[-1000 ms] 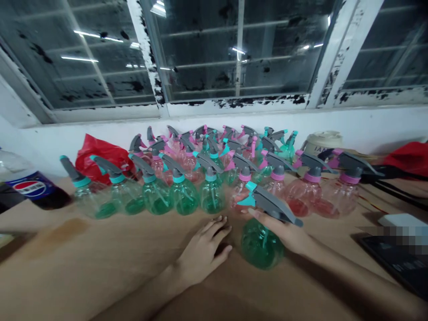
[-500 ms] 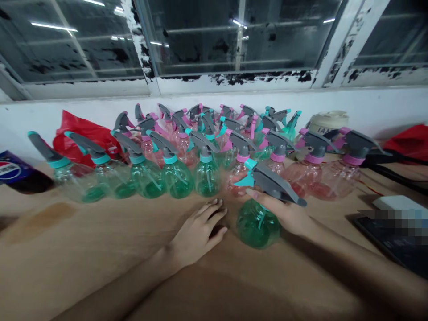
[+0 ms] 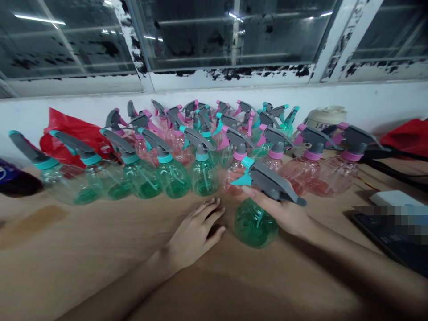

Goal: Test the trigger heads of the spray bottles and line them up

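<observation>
My right hand [image 3: 284, 214] is closed around the neck of a green spray bottle [image 3: 256, 227], just under its grey head with a turquoise nozzle and trigger. Part of the bottle's neck is hidden by my fingers. Flat on the wooden table [image 3: 110, 249] lies my left hand [image 3: 197, 232], fingers stretched out and nothing in them, a little left of that bottle. Beyond both hands runs a front row of spray bottles: green ones [image 3: 174, 178] with turquoise collars on the left, pink ones [image 3: 337, 176] with pink collars on the right.
Several more spray bottles crowd behind the front row, against the white wall [image 3: 377, 98]. A dark cola bottle [image 3: 16, 180] lies at the far left, near a red plastic bag [image 3: 67, 133]. On the right are a phone [image 3: 377, 232], a white box [image 3: 397, 198] and black cables.
The view has shifted slightly, so the front bottles and the cola bottle appear a little farther left. Both hands keep their pose, and the right still grips the green spray bottle.
</observation>
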A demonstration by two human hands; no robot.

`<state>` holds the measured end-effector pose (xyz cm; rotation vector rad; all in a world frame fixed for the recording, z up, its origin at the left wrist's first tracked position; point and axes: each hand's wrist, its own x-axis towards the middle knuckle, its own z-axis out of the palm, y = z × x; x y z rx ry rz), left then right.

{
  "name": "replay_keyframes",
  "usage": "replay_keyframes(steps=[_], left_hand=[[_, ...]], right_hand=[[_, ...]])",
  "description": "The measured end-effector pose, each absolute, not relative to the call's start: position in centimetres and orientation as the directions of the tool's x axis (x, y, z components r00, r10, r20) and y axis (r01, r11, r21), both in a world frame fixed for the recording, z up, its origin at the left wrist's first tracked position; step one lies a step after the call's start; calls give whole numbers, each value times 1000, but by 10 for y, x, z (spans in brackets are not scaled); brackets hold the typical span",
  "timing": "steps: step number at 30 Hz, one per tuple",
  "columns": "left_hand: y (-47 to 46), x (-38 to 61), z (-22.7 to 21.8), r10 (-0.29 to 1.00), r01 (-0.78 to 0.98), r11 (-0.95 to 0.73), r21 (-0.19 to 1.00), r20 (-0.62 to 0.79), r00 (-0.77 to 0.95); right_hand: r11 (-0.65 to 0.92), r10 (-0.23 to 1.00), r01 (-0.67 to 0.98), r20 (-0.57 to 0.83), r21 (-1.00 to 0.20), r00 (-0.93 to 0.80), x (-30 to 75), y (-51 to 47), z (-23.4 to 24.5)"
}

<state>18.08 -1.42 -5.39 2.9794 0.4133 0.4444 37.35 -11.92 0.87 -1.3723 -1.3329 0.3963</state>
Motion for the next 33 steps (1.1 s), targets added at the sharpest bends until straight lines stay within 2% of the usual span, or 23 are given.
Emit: replay_keyframes(steps=[5,10,15,19,23,29,33], left_hand=[[-14,180,-57,270,242,-962,127,292,918],[-13,180,-57,258,236,-966,108,300,918],[-13,181,-54,254,237,-967,93,296,921],[-14,181,-54,270,249,-963,107,295,917],[-13,182,-54,267,247,-963,105,294,918],[-13,181,-55,268,246,-963,108,302,915],[-12,182,-57,269,244,-963,117,309,912]], right_hand=[[198,831,550,437,-811,344,372,-122,8],[144,886,624,380,-768,264,380,-132,7],[200,903,627,390,-753,180,394,-153,-18],[153,900,593,359,-791,247,393,-166,-36],[89,920,596,296,-798,258,387,-170,-35],[-92,914,715,226,-693,336,398,-191,-24],[-91,890,772,297,-629,346,414,-202,-17]])
